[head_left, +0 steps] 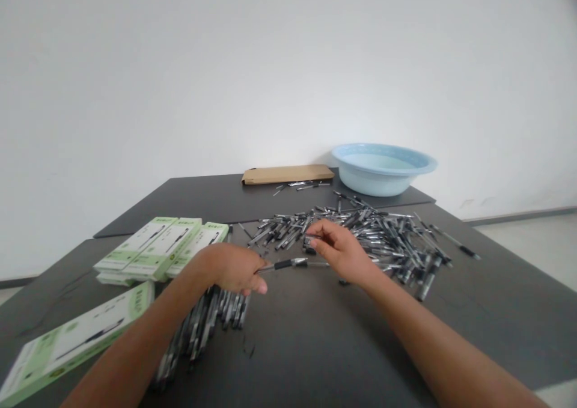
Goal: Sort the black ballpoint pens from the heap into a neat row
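My left hand (238, 268) is closed on a pen (283, 264) with a clear barrel and black grip, which points to the right just above the dark table. Beneath that hand and forearm, several pens (205, 327) lie side by side in a bunch. My right hand (340, 249) pinches another slim pen between thumb and fingers, mostly hidden by them. It is at the near left edge of a loose heap of pens (390, 237). One more pen seems to lie between the hands, partly covered by the right one.
Green and white pen boxes (155, 249) are stacked at the left, with another box (83, 336) nearer me. A flat brown cardboard piece (288, 173) lies at the back beside a few loose pens (306, 185). At the back right stands a light blue basin (381, 179).
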